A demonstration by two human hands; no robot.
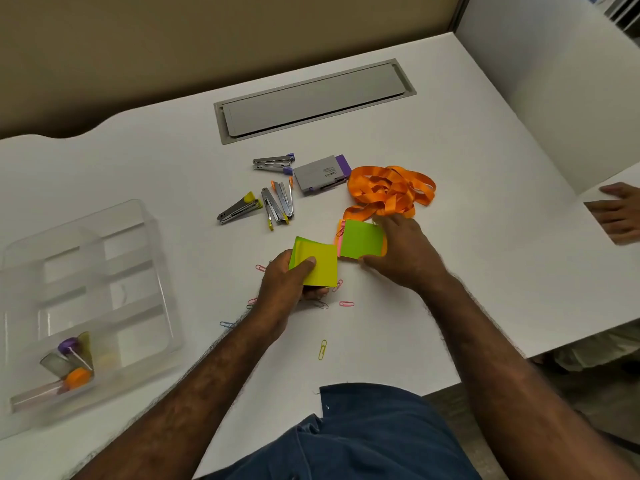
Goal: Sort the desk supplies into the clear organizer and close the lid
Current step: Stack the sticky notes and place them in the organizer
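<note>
Both hands are on sticky notes. The left hand (289, 282) has its grip curled round a yellow-green pad (317, 263), thumb pressed across the top sheet, lifted just off the desk (450, 140). The right hand (403, 252) pinches a second green pad (362, 239) from its far and near edges; pink and orange sheets peek out underneath, and it lies just beside the orange lanyard (391, 190).

The smart play, as I read it: square the 2 pads together into 1 stack before carrying, so loose sheets don't fan out. Keep the thumb flat on top.

The clear organizer (83, 306) sits well to the left, lid not visible, with a few small items in its near compartment. Paper clips (322, 349) lie scattered under the hands, so lift clean to avoid dragging them.
</note>
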